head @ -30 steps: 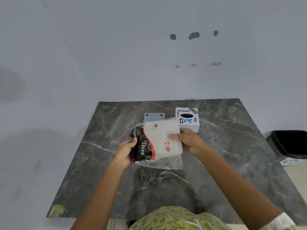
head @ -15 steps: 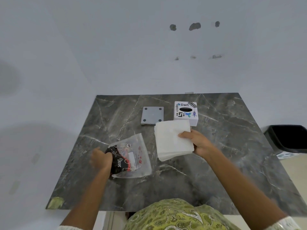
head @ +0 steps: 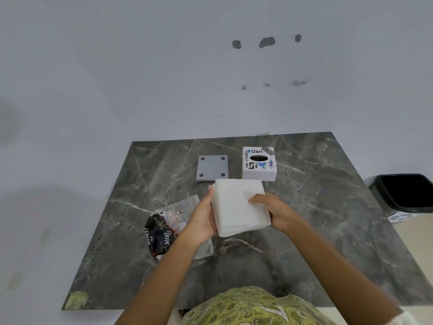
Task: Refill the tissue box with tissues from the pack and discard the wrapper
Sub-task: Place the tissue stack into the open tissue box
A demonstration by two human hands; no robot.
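From the head camera, both forearms reach forward over the dark marble table [head: 328, 207] and meet at the stack of white tissues [head: 241, 207], held just in front of the stickered tissue box [head: 259, 164] and the grey square plate [head: 212, 168]. The left hand [head: 201, 219] lies flat with straight fingers pressed along the stack's left edge, while the right hand [head: 276, 212] curls its fingers over the right edge, gripping it. The emptied Dove wrapper [head: 168, 228] lies on the table beneath the left wrist, well apart from the black bin [head: 403, 193] on the floor at right.

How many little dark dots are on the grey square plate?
4, one in each corner of the flat grey square plate, which lies on the dark marble tabletop, left of the white sticker-covered tissue box. None seems hidden.
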